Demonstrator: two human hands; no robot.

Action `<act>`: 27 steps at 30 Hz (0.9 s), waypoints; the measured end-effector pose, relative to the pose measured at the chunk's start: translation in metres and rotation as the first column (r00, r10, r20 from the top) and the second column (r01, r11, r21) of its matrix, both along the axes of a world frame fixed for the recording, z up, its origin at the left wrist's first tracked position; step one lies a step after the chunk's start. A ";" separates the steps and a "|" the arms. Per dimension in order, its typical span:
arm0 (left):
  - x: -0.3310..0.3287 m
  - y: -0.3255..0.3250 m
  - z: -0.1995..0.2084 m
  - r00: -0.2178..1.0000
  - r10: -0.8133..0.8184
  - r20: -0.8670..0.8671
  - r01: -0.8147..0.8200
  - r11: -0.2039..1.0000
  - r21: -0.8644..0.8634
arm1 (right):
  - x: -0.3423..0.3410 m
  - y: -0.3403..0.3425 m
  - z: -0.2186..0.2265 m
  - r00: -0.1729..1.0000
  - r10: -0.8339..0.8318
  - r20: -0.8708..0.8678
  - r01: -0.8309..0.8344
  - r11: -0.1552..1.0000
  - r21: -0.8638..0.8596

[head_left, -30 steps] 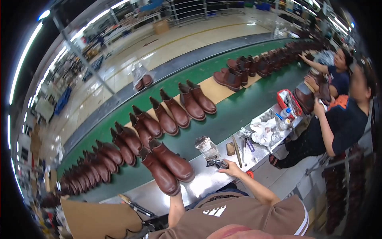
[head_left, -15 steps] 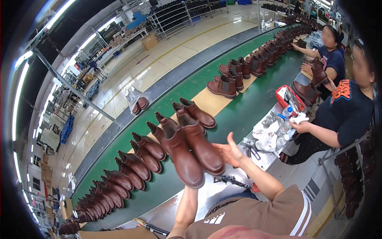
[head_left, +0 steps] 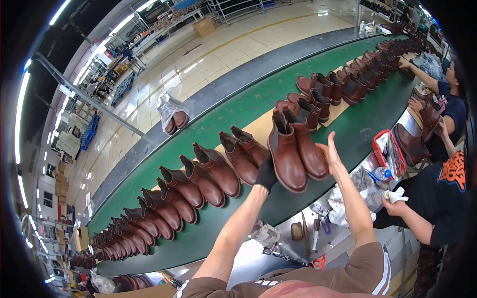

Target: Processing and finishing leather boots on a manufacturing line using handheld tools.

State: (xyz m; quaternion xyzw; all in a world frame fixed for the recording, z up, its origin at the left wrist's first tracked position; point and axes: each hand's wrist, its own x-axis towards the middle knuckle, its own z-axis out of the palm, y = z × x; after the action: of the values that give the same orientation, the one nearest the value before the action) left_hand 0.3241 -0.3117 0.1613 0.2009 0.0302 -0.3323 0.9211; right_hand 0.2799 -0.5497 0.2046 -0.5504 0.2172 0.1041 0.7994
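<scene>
A pair of brown leather ankle boots (head_left: 290, 156) hangs above the green belt, toes toward me. My left hand (head_left: 267, 173), in a black glove, is closed on the left side of the pair; its fingers are partly hidden behind the boot. Bare and with its thumb raised, my right hand (head_left: 331, 155) is open beside the right boot, its fingertips at the boot's edge. Just left of the held pair, matching boots (head_left: 243, 156) stand on the belt in a long row. Behind it, more brown boots (head_left: 318, 102) stand upright.
The green belt (head_left: 258, 211) curves past me. On the metal bench (head_left: 285, 238) lie a brush (head_left: 296, 231), a pen (head_left: 316, 233) and white cloths (head_left: 343, 201). A red basket (head_left: 389, 154) sits farther right, near two people at work. Across the belt are plastic-wrapped boots (head_left: 176, 120).
Both hands and the held boots have moved right and farther from me, over the belt. My right hand has stayed beside the pair. The view has shifted, showing more of the bench tools.
</scene>
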 end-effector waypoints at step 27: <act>-0.190 0.277 0.061 0.951 0.266 -0.161 -0.078 0.704 0.706 | 0.143 -0.014 -0.047 0.904 0.371 -0.213 -0.382 0.479 -0.790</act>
State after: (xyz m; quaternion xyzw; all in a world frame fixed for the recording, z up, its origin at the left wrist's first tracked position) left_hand 0.1344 -0.0348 0.2226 0.4825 0.2865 -0.2315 0.7947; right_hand 0.4230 -0.5635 0.1576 -0.8889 0.1192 0.1679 0.4093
